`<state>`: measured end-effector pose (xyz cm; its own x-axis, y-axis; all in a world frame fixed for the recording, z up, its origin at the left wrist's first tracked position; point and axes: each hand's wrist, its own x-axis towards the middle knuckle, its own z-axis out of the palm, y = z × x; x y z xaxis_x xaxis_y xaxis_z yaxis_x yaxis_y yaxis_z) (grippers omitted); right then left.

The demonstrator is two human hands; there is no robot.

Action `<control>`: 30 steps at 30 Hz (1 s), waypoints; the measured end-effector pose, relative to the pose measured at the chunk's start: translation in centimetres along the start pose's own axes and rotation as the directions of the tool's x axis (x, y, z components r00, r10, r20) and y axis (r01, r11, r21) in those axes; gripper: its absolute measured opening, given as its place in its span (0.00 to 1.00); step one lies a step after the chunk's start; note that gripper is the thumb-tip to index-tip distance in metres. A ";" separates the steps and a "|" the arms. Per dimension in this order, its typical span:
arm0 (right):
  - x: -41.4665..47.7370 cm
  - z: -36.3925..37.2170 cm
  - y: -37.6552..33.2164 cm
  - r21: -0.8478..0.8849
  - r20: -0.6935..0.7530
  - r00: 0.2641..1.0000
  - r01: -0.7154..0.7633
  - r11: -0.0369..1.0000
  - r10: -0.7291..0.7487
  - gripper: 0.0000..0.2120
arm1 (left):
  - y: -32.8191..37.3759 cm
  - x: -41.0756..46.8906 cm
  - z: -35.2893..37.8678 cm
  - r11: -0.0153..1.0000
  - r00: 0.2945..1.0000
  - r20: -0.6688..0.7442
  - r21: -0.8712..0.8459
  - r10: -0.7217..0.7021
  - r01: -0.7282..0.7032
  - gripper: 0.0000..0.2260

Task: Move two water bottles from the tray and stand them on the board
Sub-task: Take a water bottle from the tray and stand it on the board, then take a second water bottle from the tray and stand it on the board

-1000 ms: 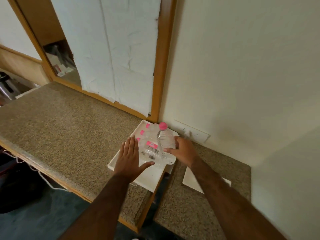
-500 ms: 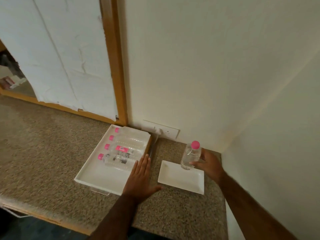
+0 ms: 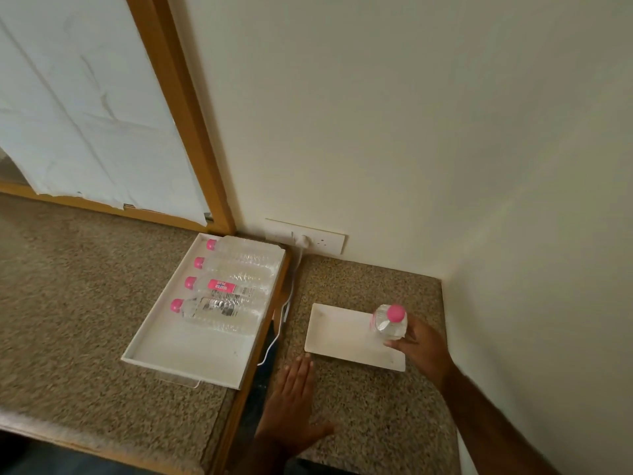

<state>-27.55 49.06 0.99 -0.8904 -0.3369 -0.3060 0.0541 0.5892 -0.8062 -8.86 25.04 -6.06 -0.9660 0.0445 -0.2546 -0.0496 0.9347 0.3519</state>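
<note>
A white tray (image 3: 178, 351) lies on the left granite counter with several clear pink-capped water bottles (image 3: 222, 308) lying flat in it. A small white board (image 3: 339, 334) rests on the right counter section. My right hand (image 3: 419, 344) grips one upright clear bottle with a pink cap (image 3: 390, 322) at the board's right end; whether its base touches the board is hidden. My left hand (image 3: 291, 402) is flat, fingers together, over the counter just in front of the board's left corner, holding nothing.
A wall socket (image 3: 308, 236) with a white plug sits behind the tray, and its cable (image 3: 279, 323) runs down the gap between the two counter sections. Walls close the right corner. A wood-framed panel (image 3: 191, 132) stands at the back left.
My right hand carried the bottle from the tray across to the board's right end and lowered it. My left hand slid off the tray toward the board's near-left corner.
</note>
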 end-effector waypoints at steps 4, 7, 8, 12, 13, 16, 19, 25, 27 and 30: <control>0.3 0.1 0.9 0.017 0.003 1.000 -0.017 1.000 0.017 0.29 | -0.4 -0.1 1.7 1.000 1.000 -0.008 -0.008 0.020 -0.020 0.55; 0.4 0.4 1.4 0.010 0.010 1.000 -0.023 1.000 0.023 0.29 | -0.5 -0.3 2.2 1.000 0.999 0.038 0.021 -0.009 0.008 0.55; 0.4 0.5 1.5 0.007 0.010 1.000 -0.023 1.000 0.023 0.29 | -0.4 -0.3 2.2 0.999 0.998 0.062 0.035 -0.018 0.016 0.55; 0.6 0.5 2.0 0.000 -0.006 1.000 -0.021 1.000 0.021 0.28 | -0.5 -0.2 2.6 0.999 0.998 0.054 0.046 -0.018 0.016 0.54; 0.7 0.6 2.1 -0.003 0.002 1.000 -0.017 1.000 0.017 0.28 | -0.5 -0.2 2.9 0.999 0.998 0.054 0.039 -0.026 0.023 0.54; 0.9 0.4 2.3 -0.013 0.030 0.999 -0.008 1.000 0.009 0.28 | -0.5 -0.1 3.1 0.999 0.996 0.084 0.033 -0.038 0.035 0.55; 0.8 0.3 2.4 -0.007 0.046 0.999 -0.009 1.000 0.009 0.27 | -0.4 -0.1 3.3 0.997 0.995 0.085 0.051 -0.054 0.049 0.55; 0.6 0.6 2.6 0.004 0.039 0.999 0.017 1.000 -0.017 0.26 | -0.6 0.1 3.9 0.999 0.997 0.068 0.036 -0.039 0.037 0.55; 0.5 0.6 2.5 0.023 0.053 0.999 0.003 1.000 -0.004 0.27 | -0.4 0.2 3.6 0.996 0.993 0.097 0.067 -0.065 0.059 0.55; -0.3 0.5 2.0 0.059 0.072 0.997 -0.022 0.998 0.017 0.40 | -0.5 0.1 2.8 0.990 0.991 0.118 0.138 -0.055 0.038 0.58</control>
<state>-26.96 50.02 -0.79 -0.8545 -0.3787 -0.3556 0.0997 0.5522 -0.8277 -8.25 25.53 -8.80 -0.9251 0.0343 -0.3781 -0.0512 0.9756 0.2137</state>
